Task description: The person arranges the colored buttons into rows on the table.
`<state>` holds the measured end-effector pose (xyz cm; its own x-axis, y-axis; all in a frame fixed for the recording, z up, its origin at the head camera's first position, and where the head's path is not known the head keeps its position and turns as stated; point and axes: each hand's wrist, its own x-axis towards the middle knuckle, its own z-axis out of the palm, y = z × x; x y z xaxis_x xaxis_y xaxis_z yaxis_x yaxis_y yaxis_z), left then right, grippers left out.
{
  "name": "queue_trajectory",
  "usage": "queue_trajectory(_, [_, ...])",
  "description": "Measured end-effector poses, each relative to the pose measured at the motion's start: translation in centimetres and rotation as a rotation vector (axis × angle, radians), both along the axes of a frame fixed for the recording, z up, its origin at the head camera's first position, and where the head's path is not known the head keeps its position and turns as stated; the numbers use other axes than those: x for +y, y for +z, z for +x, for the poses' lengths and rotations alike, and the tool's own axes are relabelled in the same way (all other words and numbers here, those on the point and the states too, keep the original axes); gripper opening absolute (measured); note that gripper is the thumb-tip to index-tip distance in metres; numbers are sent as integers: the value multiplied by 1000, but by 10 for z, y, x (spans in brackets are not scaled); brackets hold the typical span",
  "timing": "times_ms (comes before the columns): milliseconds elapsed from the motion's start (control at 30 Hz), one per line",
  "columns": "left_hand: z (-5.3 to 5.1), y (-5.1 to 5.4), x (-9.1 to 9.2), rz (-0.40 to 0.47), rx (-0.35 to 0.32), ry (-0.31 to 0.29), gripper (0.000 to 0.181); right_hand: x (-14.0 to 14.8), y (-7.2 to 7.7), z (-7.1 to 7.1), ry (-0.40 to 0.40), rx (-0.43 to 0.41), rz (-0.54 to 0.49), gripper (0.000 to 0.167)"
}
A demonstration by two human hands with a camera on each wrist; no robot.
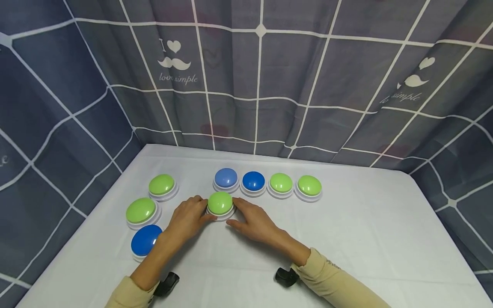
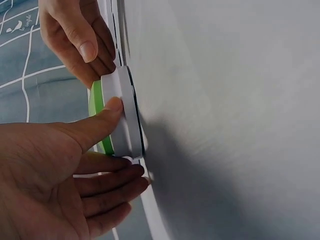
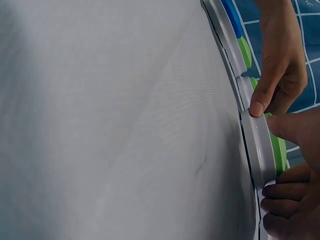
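Observation:
A green push button (image 1: 220,202) with a round white base sits between both hands, near the middle of the white table. My left hand (image 1: 187,219) pinches its base from the left. The left thumb (image 2: 114,107) presses the base's side, and the other fingers reach around its edge. My right hand (image 1: 254,220) is at the button's right side, its fingers touching the edge. In the left wrist view the right thumb (image 2: 88,50) stands apart from the base. Whether the base lies fully flat on the cloth, I cannot tell.
Behind it stands a row: a light blue button (image 1: 226,177), a dark blue button (image 1: 253,181) and two green buttons (image 1: 281,183). At left are two more green buttons (image 1: 141,210) and a blue button (image 1: 145,240), partly behind the left forearm. A grey checked curtain (image 1: 285,77) surrounds the table (image 1: 366,239).

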<state>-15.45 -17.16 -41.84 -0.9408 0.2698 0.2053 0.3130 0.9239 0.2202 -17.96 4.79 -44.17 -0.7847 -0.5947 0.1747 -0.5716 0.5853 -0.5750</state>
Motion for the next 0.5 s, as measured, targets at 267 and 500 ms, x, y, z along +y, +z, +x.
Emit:
queue_trajectory(267, [-1,-1,0,5,-26,40,43,0,1,-2,8,-27,5,66])
queue_trajectory(500, [-1,-2,-1,15,-3,26,42,1,5,-3,5,7,14,65])
